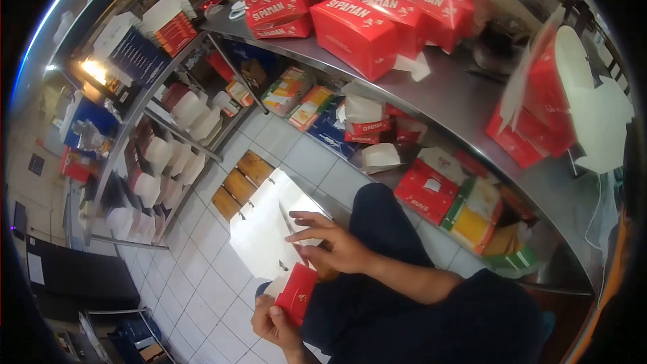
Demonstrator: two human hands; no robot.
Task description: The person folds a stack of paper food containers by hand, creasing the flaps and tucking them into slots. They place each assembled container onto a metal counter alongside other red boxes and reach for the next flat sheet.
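A flat, unfolded carton (266,226), white on the inside and red on the outside, lies over my lap in dark trousers. My right hand (330,243) pinches the white panel near its lower edge, fingers spread along a crease. My left hand (273,323) grips the carton's red printed flap (296,293) from below. Both hands hold the same carton, close together above the tiled floor.
A steel counter (465,104) runs along the upper right, carrying several folded red "SI PAMAN" boxes (354,30). On the shelf beneath it lie flat cartons and packets (431,189). A rack (168,141) with white containers stands at the left. Brown wooden items (239,182) sit on the floor.
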